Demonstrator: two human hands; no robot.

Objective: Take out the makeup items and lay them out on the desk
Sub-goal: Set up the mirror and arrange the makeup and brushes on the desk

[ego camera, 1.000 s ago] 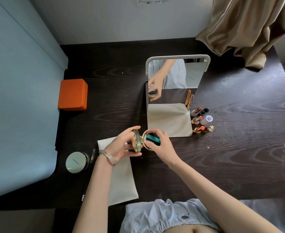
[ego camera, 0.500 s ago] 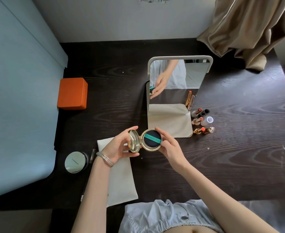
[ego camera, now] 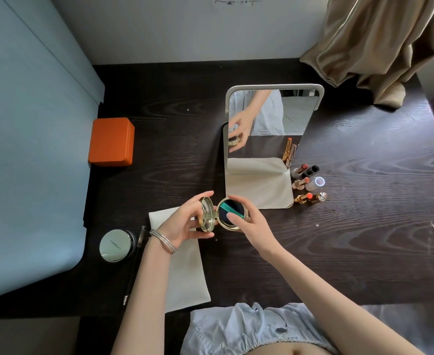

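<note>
**Open compact held in both hands above the desk**

Here, held up between both hands, just above the desk (ego camera: 339, 252): a gold compact (ego camera: 223, 213), hinged open. Left hand (ego camera: 185, 221) curled round the lid (ego camera: 207, 213), fingertips over its top edge, thumb under its lower rim. Right hand (ego camera: 249, 221) cupped round the base, fingers behind it, thumb laid across the dark puff (ego camera: 230, 210) and its teal band. Lid turned up on edge at the left, base tilted to face the camera. On the left wrist, silver bangles (ego camera: 163, 239).

Under the left hand and forearm, flat on the desk, a pale pouch (ego camera: 185, 278). Left of it, a round jar (ego camera: 116, 244) with a light lid marked CHANDO; just beside the jar, a thin dark pencil (ego camera: 134, 265) lying along the pouch's left edge.

Just behind the compact, an upright mirror (ego camera: 269, 129) on a pale base, with a reflection of a hand and the compact. Right of the mirror base, a cluster of uncapped lipsticks (ego camera: 305, 183), some standing, some lying, close together.

Further left, near the blue wall, an orange box (ego camera: 111, 142). At the far right corner, a tan curtain (ego camera: 377, 42) draped onto the desk.
</note>
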